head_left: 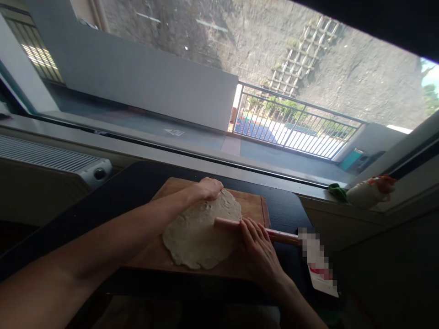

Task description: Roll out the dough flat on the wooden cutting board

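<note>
A flattened sheet of dough (199,237) with an uneven edge lies on a wooden board (254,205). My left hand (210,188) is at the dough's far edge, its fingers curled over and holding that edge; the fingertips are hidden. Across the dough's right side lies a rolling pin (286,236), one end resting on the sheet and the other reaching past the board. My right hand (259,242) is laid over the pin with its fingers pressed around it. The thumb is hard to see.
The board rests on a dark table (133,183) under a window sill (192,161). A packet (322,269), partly pixelated, lies at the table's right end. A white jug-like pot (365,195) stands on the sill at right. At left is a radiator (51,153).
</note>
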`<state>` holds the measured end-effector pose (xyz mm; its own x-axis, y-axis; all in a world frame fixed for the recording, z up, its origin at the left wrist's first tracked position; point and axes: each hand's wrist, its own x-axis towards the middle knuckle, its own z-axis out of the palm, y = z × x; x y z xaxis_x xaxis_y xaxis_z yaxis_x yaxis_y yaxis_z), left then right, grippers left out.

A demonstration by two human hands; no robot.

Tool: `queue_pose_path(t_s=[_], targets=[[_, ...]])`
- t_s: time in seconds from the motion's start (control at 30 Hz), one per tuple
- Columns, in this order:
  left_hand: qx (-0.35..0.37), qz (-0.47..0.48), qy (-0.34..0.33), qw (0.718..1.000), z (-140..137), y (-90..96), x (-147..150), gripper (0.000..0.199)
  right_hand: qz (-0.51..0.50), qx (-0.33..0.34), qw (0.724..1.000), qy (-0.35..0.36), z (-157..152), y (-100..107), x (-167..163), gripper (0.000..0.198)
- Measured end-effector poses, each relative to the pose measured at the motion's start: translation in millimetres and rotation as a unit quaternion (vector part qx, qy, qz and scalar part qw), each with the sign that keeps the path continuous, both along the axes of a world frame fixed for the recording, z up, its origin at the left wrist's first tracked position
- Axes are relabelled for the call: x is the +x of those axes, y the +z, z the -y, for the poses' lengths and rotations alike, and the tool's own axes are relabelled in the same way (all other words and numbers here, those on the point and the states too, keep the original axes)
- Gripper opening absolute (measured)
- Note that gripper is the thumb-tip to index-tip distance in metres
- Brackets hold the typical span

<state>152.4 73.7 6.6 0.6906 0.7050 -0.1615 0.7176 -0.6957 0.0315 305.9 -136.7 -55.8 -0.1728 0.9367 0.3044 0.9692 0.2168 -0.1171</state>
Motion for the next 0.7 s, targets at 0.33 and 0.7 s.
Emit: queue_pose_path(t_s=[0.33,0.7], targets=[[0.021,-0.03,0.019,0.999,7,-1.7,15,0.033,-0.036,-0.023,0.986,-0.163,-31,35,46,0.035],[-0.196,0.032,0.009,0.98,-26,16.3,11,0.026,-0.029,-0.067,0.977,-0.202,-57,8,49,0.037]])
